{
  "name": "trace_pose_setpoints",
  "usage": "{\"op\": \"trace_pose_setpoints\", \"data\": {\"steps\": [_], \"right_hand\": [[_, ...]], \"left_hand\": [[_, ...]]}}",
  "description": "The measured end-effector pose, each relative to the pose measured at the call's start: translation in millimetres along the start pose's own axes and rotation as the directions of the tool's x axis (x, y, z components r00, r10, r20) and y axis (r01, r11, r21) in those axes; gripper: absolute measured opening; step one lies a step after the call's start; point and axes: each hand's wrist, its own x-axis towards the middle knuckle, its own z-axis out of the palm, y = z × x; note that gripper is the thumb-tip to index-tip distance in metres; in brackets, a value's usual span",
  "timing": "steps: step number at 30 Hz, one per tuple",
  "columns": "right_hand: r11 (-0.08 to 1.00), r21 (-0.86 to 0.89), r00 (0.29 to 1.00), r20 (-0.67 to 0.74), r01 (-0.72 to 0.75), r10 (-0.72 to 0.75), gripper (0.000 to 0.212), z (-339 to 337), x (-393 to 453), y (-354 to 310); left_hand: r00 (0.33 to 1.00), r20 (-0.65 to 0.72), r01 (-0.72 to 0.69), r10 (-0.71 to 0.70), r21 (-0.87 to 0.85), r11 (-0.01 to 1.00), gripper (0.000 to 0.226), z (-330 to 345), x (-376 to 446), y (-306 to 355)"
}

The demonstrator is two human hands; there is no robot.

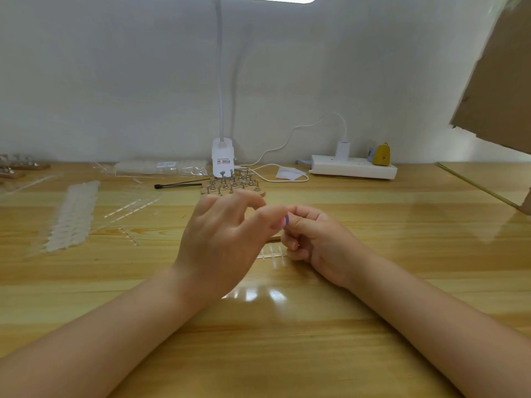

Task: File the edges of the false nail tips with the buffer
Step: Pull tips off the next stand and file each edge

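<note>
Left hand (227,239): raised over the tabletop (373,239), fingertips meeting those of the right hand; what they pinch cannot be told.
Right hand (313,239): fingers curled shut on a small purple buffer (286,220), held between the two hands.
False nail tips (271,253): clear strip lying flat just below the hands; further rows (71,216) well to the left.
Nail stand (232,183): metal pegs, beyond the hands.
Brush (178,185): left of the stand.

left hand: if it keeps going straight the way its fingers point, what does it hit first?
Probably the right hand: the left hand points right and slightly away, fingertips already at the small purple buffer pinched there. Depth is unclear; contact cannot be confirmed.
</note>
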Motion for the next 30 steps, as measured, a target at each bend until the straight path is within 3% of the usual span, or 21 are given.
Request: {"op": "trace_pose_setpoints", "data": {"steps": [5, 9, 12, 14, 19, 22, 25, 28, 30], "right_hand": [[0.999, 0.032, 0.999, -0.030, -0.042, 0.043, 0.015, -2, 2, -1], [0.999, -0.029, 1.000, 0.001, -0.024, 0.024, 0.014, -1, 2, 1], [0.999, 0.015, 0.998, 0.026, -0.050, 0.050, 0.011, -3, 2, -1], [0.997, 0.039, 0.997, 0.032, -0.067, 0.066, 0.011, -4, 2, -2], [0.999, -0.011, 0.998, 0.043, -0.041, 0.041, 0.009, -2, 2, 1], [0.997, 0.044, 0.997, 0.047, -0.059, 0.057, 0.010, -3, 1, -3], [0.997, 0.064, 0.999, 0.024, -0.034, 0.032, 0.010, -3, 1, -2], [0.996, 0.084, 1.000, 0.024, -0.006, 0.004, 0.009, -2, 0, -1], [0.995, 0.094, 0.999, 0.033, -0.010, 0.007, 0.008, -2, 0, -2]], "left_hand": [[1.000, 0.010, 0.023, -0.025, 0.127, 0.992, 0.044, 2, -4, -12], [0.984, -0.032, -0.168, 0.177, 0.188, 0.968, 0.040, 2, 1, -2], [0.994, 0.073, -0.092, 0.079, 0.203, 0.975, 0.040, 0, -1, -8], [0.997, 0.074, -0.019, 0.005, 0.180, 0.983, 0.039, -2, -1, -14], [0.984, -0.038, -0.169, 0.175, 0.119, 0.978, 0.046, 4, 0, 1], [0.999, 0.042, -0.039, 0.034, 0.119, 0.992, 0.040, 2, -2, -9], [0.992, 0.042, 0.118, -0.118, 0.010, 0.993, 0.026, -3, -1, -11], [0.994, 0.015, 0.110, -0.109, -0.114, 0.987, 0.025, -2, 2, 3], [0.993, 0.058, 0.109, -0.103, -0.092, 0.990, 0.023, 0, 0, 5]]}}
